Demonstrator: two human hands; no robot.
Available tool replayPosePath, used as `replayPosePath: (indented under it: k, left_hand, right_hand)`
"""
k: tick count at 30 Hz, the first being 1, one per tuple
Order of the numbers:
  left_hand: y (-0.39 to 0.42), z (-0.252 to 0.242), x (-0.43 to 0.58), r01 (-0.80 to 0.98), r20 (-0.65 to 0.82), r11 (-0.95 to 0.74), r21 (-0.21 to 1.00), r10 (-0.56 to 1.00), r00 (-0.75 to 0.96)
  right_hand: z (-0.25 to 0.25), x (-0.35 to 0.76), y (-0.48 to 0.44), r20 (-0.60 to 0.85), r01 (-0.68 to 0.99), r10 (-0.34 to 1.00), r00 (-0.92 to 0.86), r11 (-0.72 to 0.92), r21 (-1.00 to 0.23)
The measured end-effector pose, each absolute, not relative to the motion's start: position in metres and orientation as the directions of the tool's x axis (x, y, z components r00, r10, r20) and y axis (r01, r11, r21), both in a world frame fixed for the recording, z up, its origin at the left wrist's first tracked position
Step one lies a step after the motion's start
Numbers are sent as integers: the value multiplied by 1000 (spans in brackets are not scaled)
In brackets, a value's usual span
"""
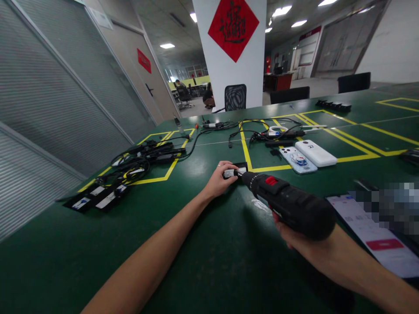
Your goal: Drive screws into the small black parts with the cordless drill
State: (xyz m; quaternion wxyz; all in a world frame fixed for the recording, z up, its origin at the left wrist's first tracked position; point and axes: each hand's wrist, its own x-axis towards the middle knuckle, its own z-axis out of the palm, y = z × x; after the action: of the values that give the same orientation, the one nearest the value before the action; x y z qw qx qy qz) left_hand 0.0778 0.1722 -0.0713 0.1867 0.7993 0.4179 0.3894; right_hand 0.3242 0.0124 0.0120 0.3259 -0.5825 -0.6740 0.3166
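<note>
My right hand [290,233] is wrapped round the grip of a black cordless drill [294,203] with a red switch on top. The drill lies nearly level, and its bit meets a small black piece with a white label [242,169] on the table. My left hand [221,179], with a ring on one finger, is closed round the left side of that piece, fingers behind and thumb in front. The exact contact point of the bit is partly hidden by the thumb and chuck.
Tangled black cables [147,159] and black labelled pieces [106,198] lie left on the green table [209,253]. Right are a patterned phone [297,160], a white power bank [316,152] and a lit screen [376,231]. Farther back are tools with cords [278,134] and a black strip [333,106].
</note>
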Motion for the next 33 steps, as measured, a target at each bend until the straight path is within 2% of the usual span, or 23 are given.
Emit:
replayPosePath:
  k: [6,12,19,27,33]
  left_hand:
    - [175,-74,76,540,470,-580,609,813,343]
    - [180,-78,70,562,454,-556,612,829,326]
    - [177,-75,72,574,411,-518,635,855,317]
    - [179,-79,70,561,409,-510,652,860,306]
    - [179,-77,70,565,399,-500,657,866,302]
  right_hand:
    - [19,324,11,-9,552,991,-136,68,-831]
    - [20,322,10,-191,445,962,-197,-86,-891]
    - [13,324,12,-243,419,944,-225,-131,-898]
    - [13,324,14,-224,408,944,-242,-110,-906]
    - [14,323,12,-155,407,960,-234,-49,-912]
